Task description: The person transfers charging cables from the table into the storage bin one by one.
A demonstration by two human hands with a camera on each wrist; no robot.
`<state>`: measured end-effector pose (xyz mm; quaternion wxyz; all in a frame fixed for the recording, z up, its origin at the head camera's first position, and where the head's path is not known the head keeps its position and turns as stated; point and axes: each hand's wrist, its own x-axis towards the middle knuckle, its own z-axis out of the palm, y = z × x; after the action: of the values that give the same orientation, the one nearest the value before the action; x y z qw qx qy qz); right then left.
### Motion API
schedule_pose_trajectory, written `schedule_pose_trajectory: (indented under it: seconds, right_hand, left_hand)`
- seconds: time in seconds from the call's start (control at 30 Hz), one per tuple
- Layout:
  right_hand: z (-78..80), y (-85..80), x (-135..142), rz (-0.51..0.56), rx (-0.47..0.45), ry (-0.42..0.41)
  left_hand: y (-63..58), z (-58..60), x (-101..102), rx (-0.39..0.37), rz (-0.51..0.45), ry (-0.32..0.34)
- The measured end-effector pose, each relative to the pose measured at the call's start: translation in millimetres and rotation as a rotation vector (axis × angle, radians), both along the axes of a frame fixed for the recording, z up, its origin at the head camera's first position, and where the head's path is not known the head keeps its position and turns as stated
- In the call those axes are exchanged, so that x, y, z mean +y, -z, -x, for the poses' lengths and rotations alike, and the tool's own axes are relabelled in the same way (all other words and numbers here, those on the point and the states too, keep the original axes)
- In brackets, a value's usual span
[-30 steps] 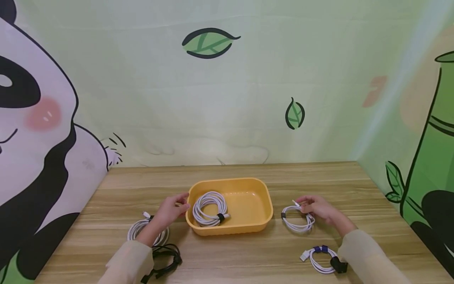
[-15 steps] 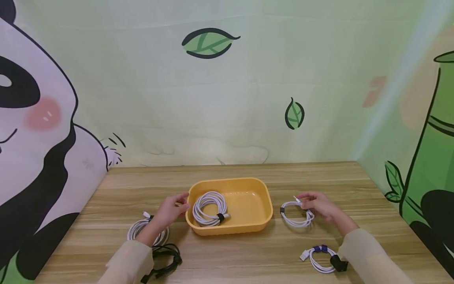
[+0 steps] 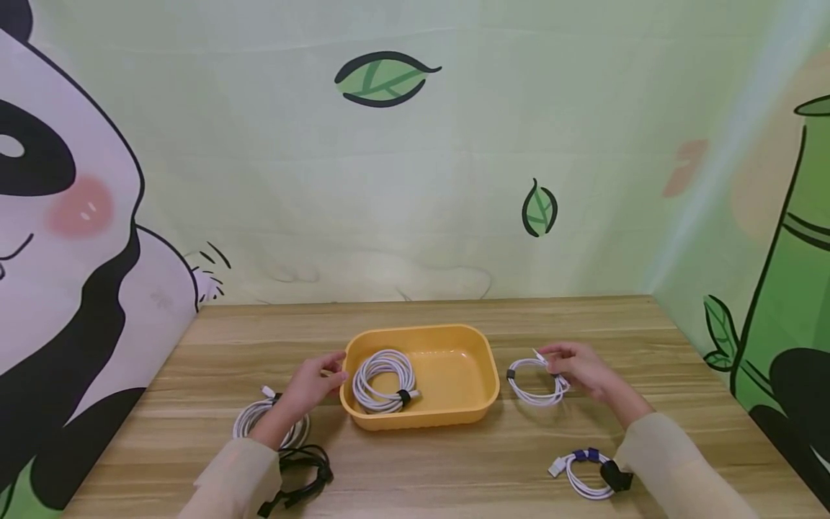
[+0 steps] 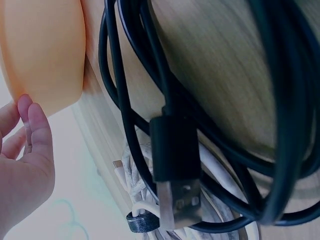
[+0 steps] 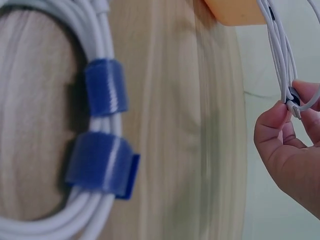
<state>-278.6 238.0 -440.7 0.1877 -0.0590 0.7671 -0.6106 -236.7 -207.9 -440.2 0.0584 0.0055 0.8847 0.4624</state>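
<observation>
My left hand (image 3: pixel 315 386) holds the left end of a yellow plastic tray (image 3: pixel 454 417), with its fingertips at the rim. Inside the tray, on the left, lies a coiled white cable (image 3: pixel 367 404) with a black tie. To the right, my right hand (image 3: pixel 586 371) pinches a smaller coiled white cable (image 3: pixel 533 401) by its right side. That coil carries a dark tie on its left, and a plug end sticks up beside the fingers. In the right wrist view, the pinched cable (image 5: pixel 281 55) hangs from thumb and fingers near the dark tie.
A white cable coil (image 3: pixel 246 418) lies partly under my left forearm, with a black USB cable (image 3: pixel 322 472) in front. At front right sits a white cable (image 3: pixel 586 494) with blue ties and a black piece, close to my right sleeve. A printed cloth backdrop (image 3: pixel 454 144) stands behind the wooden table (image 3: pixel 415 476).
My right hand has shifted slightly left and away from me, carrying the small white cable coil toward the tray. My left hand and the tray have stayed put.
</observation>
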Motion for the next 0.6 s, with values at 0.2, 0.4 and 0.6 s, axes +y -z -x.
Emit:
schedule_pose_trajectory:
  seconds: [0.2,0.4,0.6]
  right_hand:
    - [1.1,-5.4,-5,0.01,0.003,0.011]
    - [1.8,-11.9,-11,0.006,-0.011,0.043]
    - [2.7,-16.9,-16,-0.003,-0.016,0.05]
  left_hand:
    - [0.7,0.3,0,0.0,-0.005,-0.003]
    - [1.4,0.5,0,-0.003,-0.006,-0.005]
    - [1.3,0.0,0,-0.003,-0.004,-0.01]
